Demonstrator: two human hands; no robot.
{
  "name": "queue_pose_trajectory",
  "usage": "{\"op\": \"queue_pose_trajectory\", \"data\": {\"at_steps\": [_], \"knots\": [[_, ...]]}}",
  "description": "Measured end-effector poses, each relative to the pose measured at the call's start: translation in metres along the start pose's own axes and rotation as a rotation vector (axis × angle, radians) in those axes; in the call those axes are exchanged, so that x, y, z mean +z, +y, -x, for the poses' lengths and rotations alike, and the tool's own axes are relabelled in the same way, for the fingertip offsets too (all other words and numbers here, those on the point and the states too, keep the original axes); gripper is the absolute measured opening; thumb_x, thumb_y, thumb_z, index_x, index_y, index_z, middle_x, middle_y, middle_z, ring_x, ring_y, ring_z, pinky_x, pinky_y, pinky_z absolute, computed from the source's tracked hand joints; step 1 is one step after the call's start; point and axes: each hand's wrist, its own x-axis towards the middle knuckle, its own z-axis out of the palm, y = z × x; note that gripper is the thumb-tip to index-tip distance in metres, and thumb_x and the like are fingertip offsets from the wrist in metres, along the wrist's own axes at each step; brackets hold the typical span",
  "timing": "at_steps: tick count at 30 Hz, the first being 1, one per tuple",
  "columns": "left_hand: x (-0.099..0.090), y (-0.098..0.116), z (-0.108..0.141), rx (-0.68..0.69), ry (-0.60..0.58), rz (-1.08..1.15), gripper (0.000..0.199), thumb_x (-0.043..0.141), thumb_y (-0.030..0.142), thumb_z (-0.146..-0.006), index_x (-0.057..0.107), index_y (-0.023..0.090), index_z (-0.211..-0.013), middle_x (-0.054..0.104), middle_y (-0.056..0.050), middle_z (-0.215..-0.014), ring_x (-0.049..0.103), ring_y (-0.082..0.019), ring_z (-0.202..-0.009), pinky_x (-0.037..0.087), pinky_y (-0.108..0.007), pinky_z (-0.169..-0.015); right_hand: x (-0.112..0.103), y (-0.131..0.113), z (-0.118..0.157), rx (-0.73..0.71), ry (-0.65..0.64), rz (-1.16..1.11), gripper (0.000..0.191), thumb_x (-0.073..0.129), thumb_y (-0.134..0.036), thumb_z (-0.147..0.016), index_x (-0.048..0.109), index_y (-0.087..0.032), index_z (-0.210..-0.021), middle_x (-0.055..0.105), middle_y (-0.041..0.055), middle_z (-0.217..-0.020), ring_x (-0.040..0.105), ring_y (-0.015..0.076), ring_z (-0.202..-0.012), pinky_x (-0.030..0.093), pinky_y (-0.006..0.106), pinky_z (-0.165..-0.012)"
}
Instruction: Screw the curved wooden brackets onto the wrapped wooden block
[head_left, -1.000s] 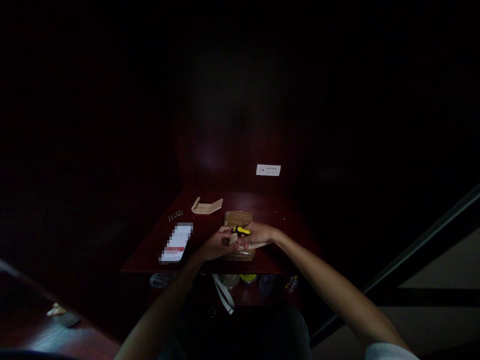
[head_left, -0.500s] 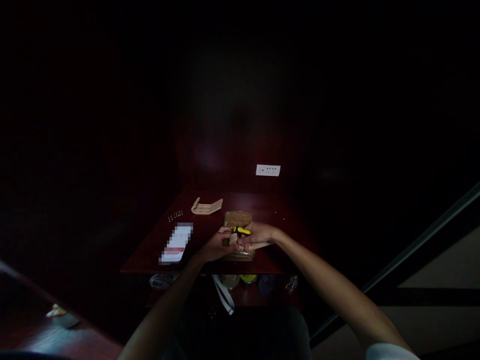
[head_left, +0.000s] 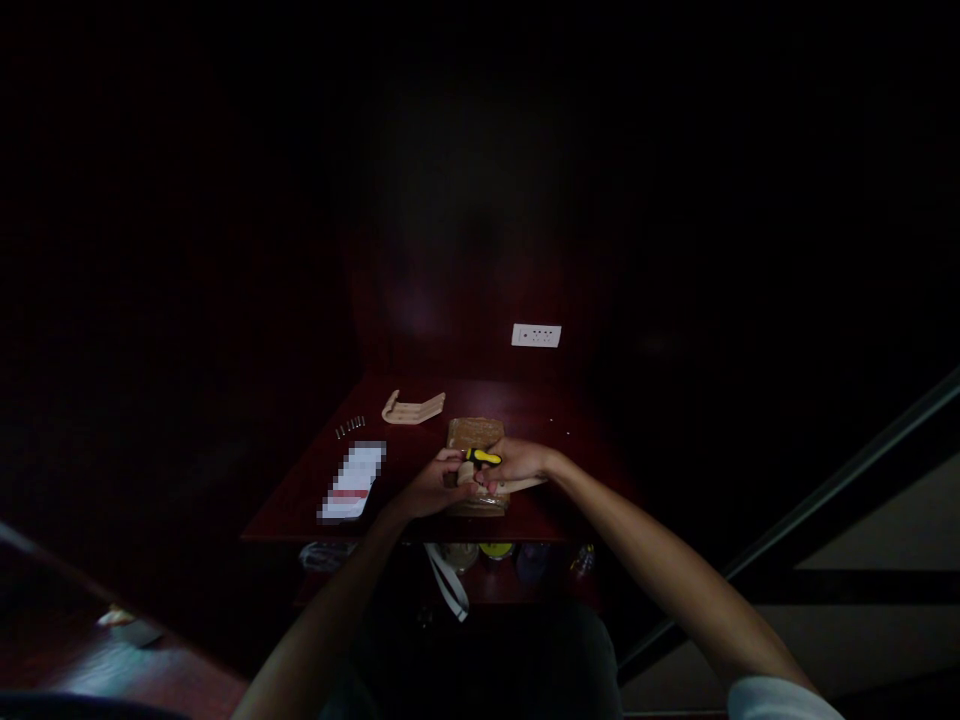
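Observation:
Over a brown wrapped block (head_left: 476,432) on the dark red table, both hands meet around a pale wooden piece (head_left: 523,485). My left hand (head_left: 435,486) grips its left end, fingers and thumb closed on it. My right hand (head_left: 517,462) is bent over the piece from the right, its fingertips close to my left thumb. A yellow and black screwdriver handle (head_left: 484,457) lies between the hands, against my right hand; its tip is hidden near my left fingers. Whether my right fingers press the piece or something small is hidden.
Another wooden piece (head_left: 412,409) lies at the back left of the table (head_left: 289,520). Several small screws (head_left: 350,428) and a blurred white phone or sheet (head_left: 352,483) are on the left. Below, a shelf holds jars and a hanging white strap (head_left: 448,583).
The fingers of my right hand have shifted slightly around the wooden piece, and the screwdriver handle has tilted a little. The whole view has moved up slightly.

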Motion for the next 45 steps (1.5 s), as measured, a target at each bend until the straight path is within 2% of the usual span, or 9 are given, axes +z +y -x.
{"op": "queue_pose_trajectory", "data": {"at_steps": [5,12,20,31,40,45], "knots": [[0.001,-0.002,0.001,-0.013,0.023,-0.027,0.032,0.066,0.044,-0.076,0.071,0.02,-0.096,0.05,-0.008,-0.118,0.048,-0.024,-0.114,0.038,-0.035,-0.1,-0.001,0.0,-0.001,0.011,-0.006,0.019,0.02,0.063,-0.03,-0.074,0.064,-0.012,-0.084,0.067,0.0021,-0.076,0.062,0.0142,-0.07,0.045,0.022,-0.063],[0.003,-0.003,0.001,-0.011,0.044,-0.02,0.029,0.066,0.041,-0.076,0.071,0.019,-0.095,0.048,-0.008,-0.117,0.047,-0.024,-0.114,0.038,-0.033,-0.099,0.0,-0.008,0.001,0.015,-0.037,-0.095,0.015,0.063,-0.027,-0.073,0.061,-0.013,-0.078,0.064,0.0,-0.07,0.061,0.0128,-0.065,0.046,0.022,-0.061],[0.003,-0.005,0.001,0.014,0.036,-0.021,0.031,0.062,0.044,-0.079,0.071,0.02,-0.097,0.05,-0.008,-0.118,0.046,-0.024,-0.116,0.035,-0.033,-0.102,-0.003,-0.007,0.001,0.084,-0.035,0.012,0.012,0.058,-0.02,-0.073,0.063,-0.012,-0.08,0.065,-0.0003,-0.07,0.06,0.0118,-0.064,0.044,0.02,-0.06],[0.006,-0.012,-0.001,-0.003,0.078,-0.037,0.031,0.064,0.044,-0.077,0.071,0.018,-0.093,0.05,-0.01,-0.119,0.046,-0.026,-0.116,0.037,-0.035,-0.1,-0.001,-0.002,0.0,-0.014,-0.028,0.025,0.014,0.059,-0.026,-0.075,0.063,-0.013,-0.079,0.063,-0.0002,-0.069,0.057,0.0119,-0.064,0.043,0.021,-0.061],[0.009,-0.006,0.0,-0.002,0.119,-0.037,0.027,0.065,0.041,-0.077,0.072,0.019,-0.091,0.049,-0.009,-0.115,0.049,-0.022,-0.113,0.038,-0.033,-0.099,-0.001,-0.002,0.0,0.015,-0.024,-0.051,0.016,0.063,-0.028,-0.072,0.062,-0.013,-0.078,0.063,0.0,-0.068,0.058,0.0126,-0.063,0.044,0.023,-0.062],[0.009,-0.004,0.0,-0.019,0.119,-0.043,0.03,0.066,0.043,-0.076,0.072,0.019,-0.092,0.049,-0.01,-0.115,0.049,-0.023,-0.112,0.038,-0.033,-0.099,-0.001,-0.003,0.001,0.015,-0.026,-0.015,0.017,0.063,-0.03,-0.073,0.063,-0.013,-0.077,0.064,0.0007,-0.07,0.059,0.0129,-0.064,0.044,0.023,-0.062]]}}
